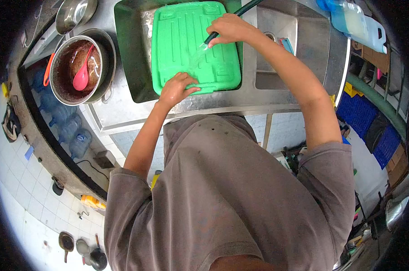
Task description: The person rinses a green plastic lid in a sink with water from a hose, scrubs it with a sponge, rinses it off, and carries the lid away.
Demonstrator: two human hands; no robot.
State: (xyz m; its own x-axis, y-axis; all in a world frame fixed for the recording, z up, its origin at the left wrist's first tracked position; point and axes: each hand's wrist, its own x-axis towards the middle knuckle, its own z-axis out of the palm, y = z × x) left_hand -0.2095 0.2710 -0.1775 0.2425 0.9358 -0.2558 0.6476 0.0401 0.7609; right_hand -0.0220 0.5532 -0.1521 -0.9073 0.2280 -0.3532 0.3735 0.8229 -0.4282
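Observation:
A green ribbed plastic lid (193, 45) lies across the left sink basin (134, 67), its surface wet. My right hand (231, 29) is wrapped round the end of a dark green hose (212, 38), above the lid's right half. Water runs from the hose onto the lid's surface. At the lid's near edge, my left hand (176, 89) grips it left of the middle, fingers bent over the top and thumb along the edge.
Left of the basin stand stacked metal pots (62, 72) with a pink ladle (81, 77) in the top one. A metal bowl (76, 16) sits behind them. The right basin (276, 80) holds a small blue-and-red item. Blue-capped plastic jugs (351, 22) stand at the far right.

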